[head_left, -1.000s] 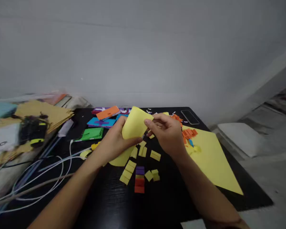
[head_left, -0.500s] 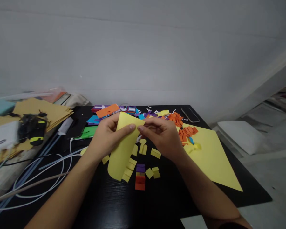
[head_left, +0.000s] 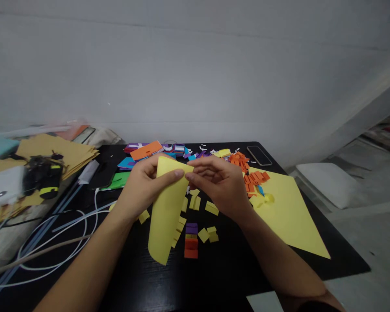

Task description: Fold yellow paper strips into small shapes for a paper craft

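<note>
A curved sheet of yellow paper [head_left: 167, 212] hangs between my hands above the dark table. My left hand [head_left: 149, 180] grips it with the thumb on the near face and the fingers behind. At the sheet's upper right edge, my right hand [head_left: 217, 180] pinches the paper between thumb and fingertips. Below lie small folded yellow paper pieces [head_left: 212, 208]. A short column of purple folded paper [head_left: 191, 228] and orange folded paper [head_left: 191, 249] rests on the table just right of the sheet's lower end.
At right lies a large yellow sheet [head_left: 295, 208], with a pile of orange paper pieces [head_left: 238, 161] and a phone [head_left: 259, 155] behind. White cables [head_left: 84, 221], a second phone [head_left: 100, 175] and brown envelopes [head_left: 61, 149] occupy the left. A pale wall [head_left: 195, 78] rises behind the table [head_left: 214, 277].
The yellow sheet has shifted slightly left, and its lower end has swung down toward me. Both hands keep their hold on it.
</note>
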`<state>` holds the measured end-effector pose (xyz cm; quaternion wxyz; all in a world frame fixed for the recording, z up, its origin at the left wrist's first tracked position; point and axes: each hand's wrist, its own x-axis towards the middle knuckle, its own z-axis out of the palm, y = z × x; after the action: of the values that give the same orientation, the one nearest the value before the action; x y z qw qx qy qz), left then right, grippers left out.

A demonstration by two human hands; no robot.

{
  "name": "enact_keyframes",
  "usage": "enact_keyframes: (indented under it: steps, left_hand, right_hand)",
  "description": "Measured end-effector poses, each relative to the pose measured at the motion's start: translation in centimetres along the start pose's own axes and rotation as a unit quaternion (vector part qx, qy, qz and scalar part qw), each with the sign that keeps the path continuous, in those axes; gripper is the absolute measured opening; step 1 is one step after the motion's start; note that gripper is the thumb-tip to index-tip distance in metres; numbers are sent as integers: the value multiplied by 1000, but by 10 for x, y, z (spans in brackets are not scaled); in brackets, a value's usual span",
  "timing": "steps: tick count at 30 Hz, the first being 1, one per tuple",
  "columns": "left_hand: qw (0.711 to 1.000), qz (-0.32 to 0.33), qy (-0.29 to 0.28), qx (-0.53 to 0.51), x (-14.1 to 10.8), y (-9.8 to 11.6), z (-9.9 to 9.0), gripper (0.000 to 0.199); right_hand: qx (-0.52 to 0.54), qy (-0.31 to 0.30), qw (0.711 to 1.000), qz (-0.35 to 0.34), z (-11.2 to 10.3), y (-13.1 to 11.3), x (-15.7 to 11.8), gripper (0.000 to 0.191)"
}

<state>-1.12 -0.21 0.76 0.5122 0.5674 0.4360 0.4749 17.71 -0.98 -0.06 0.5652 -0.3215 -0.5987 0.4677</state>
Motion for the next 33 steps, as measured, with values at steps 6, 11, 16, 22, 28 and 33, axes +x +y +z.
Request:
enact_keyframes:
  steps: [6,11,16,22,28,33]
  left_hand:
    - [999,-29,6,-27,-1,-3,-2,26]
    - [998,-41,-2,-37,-2,-2,-2,24]
    - [998,-51,-21,-38,-2,1,-2,24]
    - [997,-68,-15,-43,-1,1,-4,24]
    - [992,-91,-38,-77,-1,2,-5,23]
    - [989,-97,-57,-94,-3,4,-3,21]
  right_hand:
    - [14,-18,1000,5,0,-4,-1,18]
    - [21,-23,1000,4,0,-5,-1,19]
    - [26,-32,999,0,1,-5,-1,17]
    - [27,-48,998,20,-2,-6,-2,23]
    - [46,-66,996,32,-10,-6,4,18]
    - [57,-70,996,14,-10,-2,7,12]
